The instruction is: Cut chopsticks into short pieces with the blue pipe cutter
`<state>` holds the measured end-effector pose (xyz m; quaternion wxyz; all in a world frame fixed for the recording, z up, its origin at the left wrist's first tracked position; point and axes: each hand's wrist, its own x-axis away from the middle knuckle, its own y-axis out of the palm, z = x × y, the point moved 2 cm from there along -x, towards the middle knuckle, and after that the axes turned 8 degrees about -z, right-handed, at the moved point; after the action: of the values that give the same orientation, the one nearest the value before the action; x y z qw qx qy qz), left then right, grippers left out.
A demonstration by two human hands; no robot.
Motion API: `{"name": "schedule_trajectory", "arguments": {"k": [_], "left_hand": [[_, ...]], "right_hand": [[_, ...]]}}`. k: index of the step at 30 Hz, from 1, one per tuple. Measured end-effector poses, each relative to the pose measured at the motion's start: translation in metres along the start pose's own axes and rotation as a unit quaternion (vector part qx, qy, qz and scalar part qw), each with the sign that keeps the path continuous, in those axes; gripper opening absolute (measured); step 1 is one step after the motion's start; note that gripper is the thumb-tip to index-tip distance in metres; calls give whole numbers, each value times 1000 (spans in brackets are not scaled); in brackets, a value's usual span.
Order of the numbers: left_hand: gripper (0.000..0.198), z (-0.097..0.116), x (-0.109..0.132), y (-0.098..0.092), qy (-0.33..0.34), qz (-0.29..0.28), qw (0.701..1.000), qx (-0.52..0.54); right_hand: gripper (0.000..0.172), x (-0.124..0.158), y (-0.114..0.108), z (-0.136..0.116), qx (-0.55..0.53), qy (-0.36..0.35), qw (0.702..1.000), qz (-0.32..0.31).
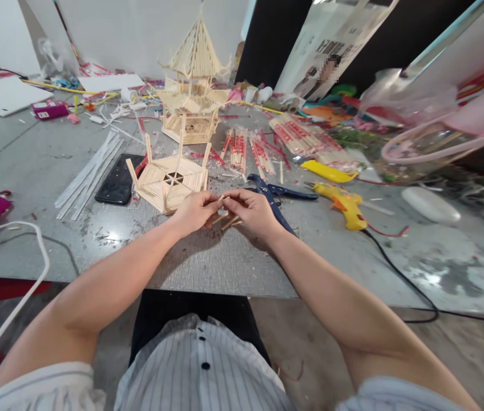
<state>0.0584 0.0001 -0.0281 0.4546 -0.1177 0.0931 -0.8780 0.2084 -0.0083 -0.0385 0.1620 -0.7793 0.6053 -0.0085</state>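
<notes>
My left hand [197, 212] and my right hand [253, 212] meet just above the table, fingertips pinched together around a small piece of wooden stick [222, 197]. Only the tip of that piece shows; fingers cover the rest. Several short wooden sticks [230, 222] lie on the tabletop below my fingers. Just beyond my left hand stands a hexagonal stick platform [150, 193] with upright posts at its corners. A blue hand cutter [270, 197] lies beside my right hand, partly hidden behind it.
A tiered stick pagoda [194, 57] stands at the back. Red-wrapped chopsticks [295, 134], a yellow knife [330, 170] and a yellow glue gun [345, 206] with a trailing cord lie rightward. A phone [116, 181] and clear glue sticks [90, 171] lie on the left.
</notes>
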Motion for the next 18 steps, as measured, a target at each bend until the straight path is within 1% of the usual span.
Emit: {"name": "schedule_trajectory", "arguments": {"k": [6,11,18], "left_hand": [[20,3,2,2,-11,3,1000,7],[22,3,2,3,-26,-11,1000,10],[26,2,3,3,-28,-31,999,-31]], "right_hand": [[21,1,0,-1,-6,8,1000,-1],[21,1,-2,-3,-23,23,999,13],[23,1,-1,0,-56,43,998,-1]]}}
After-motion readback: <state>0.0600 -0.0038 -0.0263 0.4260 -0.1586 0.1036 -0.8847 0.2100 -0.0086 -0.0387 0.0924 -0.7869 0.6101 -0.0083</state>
